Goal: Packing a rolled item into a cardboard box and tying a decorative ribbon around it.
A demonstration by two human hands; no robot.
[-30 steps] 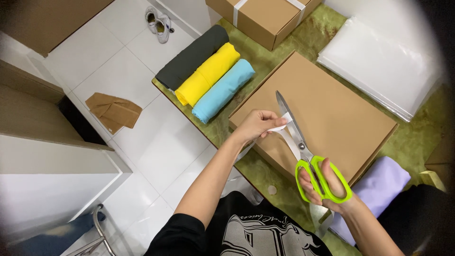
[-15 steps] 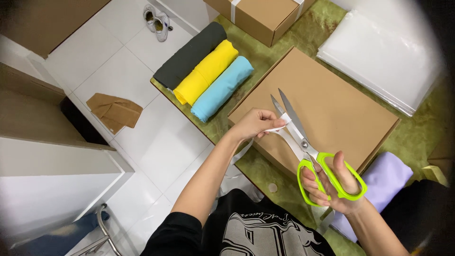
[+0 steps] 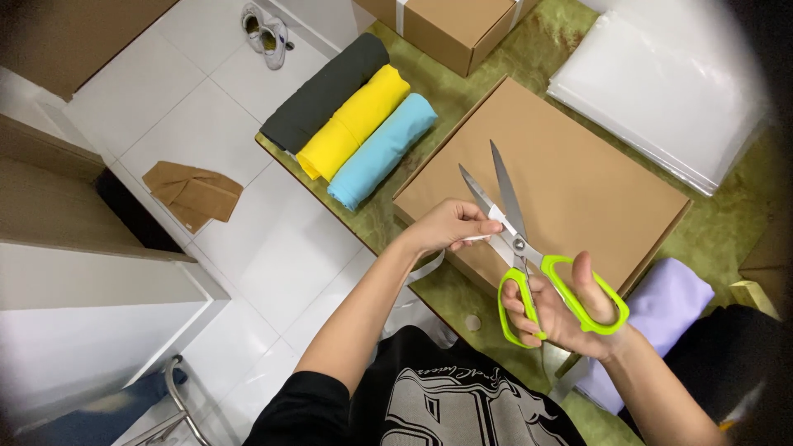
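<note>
The right hand [image 3: 570, 310] grips the green-handled scissors [image 3: 529, 252], fingers through the 2 loops, blades spread open above the flat brown box [image 3: 578, 173]. The left hand [image 3: 446, 227] pinches a white ribbon [image 3: 475, 238] just beside the blades, the strip running between them and trailing down over the box edge. 3 rolled cloths, dark grey [image 3: 326, 91], yellow [image 3: 355, 120] and blue [image 3: 384, 149], lie well apart on the green table [image 3: 529, 62]
</note>
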